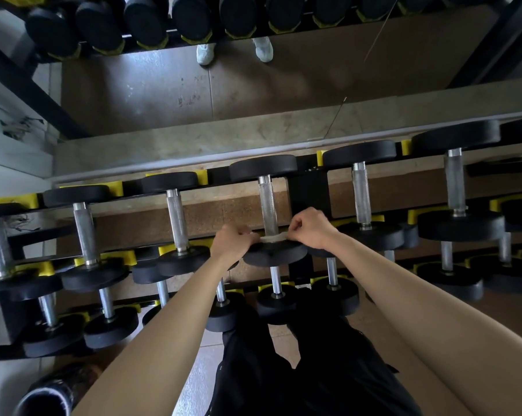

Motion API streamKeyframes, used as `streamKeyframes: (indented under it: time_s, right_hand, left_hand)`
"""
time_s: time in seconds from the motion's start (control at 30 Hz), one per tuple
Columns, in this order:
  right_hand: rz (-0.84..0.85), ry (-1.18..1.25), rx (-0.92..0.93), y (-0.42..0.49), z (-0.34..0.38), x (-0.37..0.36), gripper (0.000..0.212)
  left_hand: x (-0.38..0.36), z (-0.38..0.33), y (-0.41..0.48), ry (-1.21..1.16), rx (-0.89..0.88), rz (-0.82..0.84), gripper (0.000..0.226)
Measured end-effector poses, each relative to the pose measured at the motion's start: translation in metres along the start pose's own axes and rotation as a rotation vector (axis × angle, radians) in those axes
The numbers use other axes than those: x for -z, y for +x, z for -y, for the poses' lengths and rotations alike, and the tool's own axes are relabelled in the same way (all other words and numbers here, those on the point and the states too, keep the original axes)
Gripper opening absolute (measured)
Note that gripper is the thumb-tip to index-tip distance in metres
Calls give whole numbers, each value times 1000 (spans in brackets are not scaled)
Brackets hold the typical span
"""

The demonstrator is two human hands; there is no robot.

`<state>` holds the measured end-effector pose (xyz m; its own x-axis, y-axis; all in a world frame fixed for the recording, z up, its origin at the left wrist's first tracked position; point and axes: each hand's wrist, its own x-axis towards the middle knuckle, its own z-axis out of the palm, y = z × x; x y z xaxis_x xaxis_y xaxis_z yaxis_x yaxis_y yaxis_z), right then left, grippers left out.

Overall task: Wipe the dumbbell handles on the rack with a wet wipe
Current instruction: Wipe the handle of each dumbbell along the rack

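Observation:
A black dumbbell with a knurled steel handle (pixel 268 205) lies on the top tier of the rack, near the middle of the view. A white wet wipe (pixel 272 238) is stretched across the near end of that handle, just above the near weight head (pixel 274 253). My left hand (pixel 232 243) pinches the wipe's left end. My right hand (pixel 309 228) pinches its right end. Both hands have curled fingers, and the wipe sits taut between them against the handle.
Several more dumbbells fill the top tier to the left (pixel 177 223) and right (pixel 361 199), held by yellow cradles (pixel 201 177). Lower tiers carry smaller dumbbells (pixel 276 285). A mirror (pixel 253 85) behind the rack reflects the floor and shoes. A dark roll (pixel 48 391) lies at bottom left.

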<state>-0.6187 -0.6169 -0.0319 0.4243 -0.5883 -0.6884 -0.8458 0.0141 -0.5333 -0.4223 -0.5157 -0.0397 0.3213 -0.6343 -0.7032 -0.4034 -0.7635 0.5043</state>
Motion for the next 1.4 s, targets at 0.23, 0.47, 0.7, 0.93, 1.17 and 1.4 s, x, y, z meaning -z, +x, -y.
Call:
streamKeyframes:
  time_s: [0.23, 0.47, 0.7, 0.93, 1.17, 1.4]
  right_hand:
    - [9, -98, -18, 8, 9, -2, 4]
    - [41, -59, -40, 10, 16, -1, 9]
    - [18, -80, -62, 10, 5, 0, 10]
    - [-91, -28, 13, 2, 9, -7, 3]
    - [-345, 524, -103, -4, -18, 34, 4]
    - [-466, 986, -31, -2, 0, 45, 9]
  left_hand:
    - [-3, -7, 4, 191, 31, -24, 19]
    - [-4, -8, 4, 218, 56, -80, 14]
    - [-3, -3, 4, 166, -14, -17, 20]
    - [-2, 3, -5, 83, -10, -134, 24]
    - [2, -12, -14, -329, -268, -51, 16]
    - [6, -26, 9, -556, -69, -178, 17]
